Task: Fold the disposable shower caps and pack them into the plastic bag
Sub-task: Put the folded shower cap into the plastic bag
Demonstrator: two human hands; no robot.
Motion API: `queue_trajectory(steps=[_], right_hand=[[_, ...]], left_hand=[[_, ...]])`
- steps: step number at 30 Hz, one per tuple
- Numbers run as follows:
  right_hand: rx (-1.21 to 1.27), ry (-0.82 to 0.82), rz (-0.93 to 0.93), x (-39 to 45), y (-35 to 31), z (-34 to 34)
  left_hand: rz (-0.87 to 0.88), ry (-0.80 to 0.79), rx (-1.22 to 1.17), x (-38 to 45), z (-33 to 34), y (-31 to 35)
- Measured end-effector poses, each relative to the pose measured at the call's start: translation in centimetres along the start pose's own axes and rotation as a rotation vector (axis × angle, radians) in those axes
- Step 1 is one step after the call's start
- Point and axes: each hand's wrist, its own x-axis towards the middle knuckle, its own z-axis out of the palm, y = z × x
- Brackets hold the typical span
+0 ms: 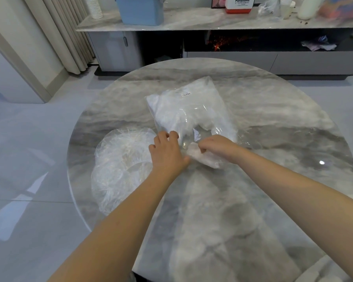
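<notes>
While my left hand (167, 149) pinches the clear bag (189, 110) open mid-surface (273, 123), my right hand (216, 146) grips a folded white cap (202, 157) at its mouth; crinkly loose caps (122, 169) lie left.

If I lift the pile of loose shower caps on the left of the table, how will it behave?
The pile of shower caps is thin, crinkled clear film, so it will probably be floppy and sag. It looks airy, so likely very light for its bulk. On the glossy table, loose layers may slide apart.
</notes>
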Motion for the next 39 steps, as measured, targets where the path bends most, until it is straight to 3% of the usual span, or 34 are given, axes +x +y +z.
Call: queue_trajectory(steps=[7, 12, 15, 19, 25, 31, 34, 39], right_hand=[[0.007, 0.02, -0.234, 0.8, 1.3, -0.2], [-0.026, -0.017, -0.222, 1.3, 1.6, -0.3], [0.183, 0.092, -0.053, 2.3, 1.4, 0.0], [0.664, 0.095, 0.126, 3.7, 0.7, 0.9], [0.878, 0.393, 0.085, 7.3, -0.7, 3.0], [0.682, 0.613, 0.022, 9.1, -2.2, 4.3], [0.571, 0.581, -0.052, 9.5, -2.4, 4.9], [0.112, 0.397, -0.314, 8.8, -1.5, 5.0]], left_hand=[[0.025, 0.149, -0.065, 0.7, -0.4, 0.2], [-0.044, 0.173, -0.195, 0.7, -1.2, 0.3], [-0.054, 0.197, -0.222, 0.6, -1.2, 0.2], [-0.016, 0.205, -0.182, 0.3, -0.7, 0.3], [0.041, 0.275, -0.194, 0.1, 0.0, 0.6], [0.049, 0.307, -0.163, 0.3, 0.3, 0.3], [0.019, 0.286, -0.161, 0.3, 0.3, -0.1], [-0.012, 0.247, -0.14, 0.3, 0.0, -0.4]])
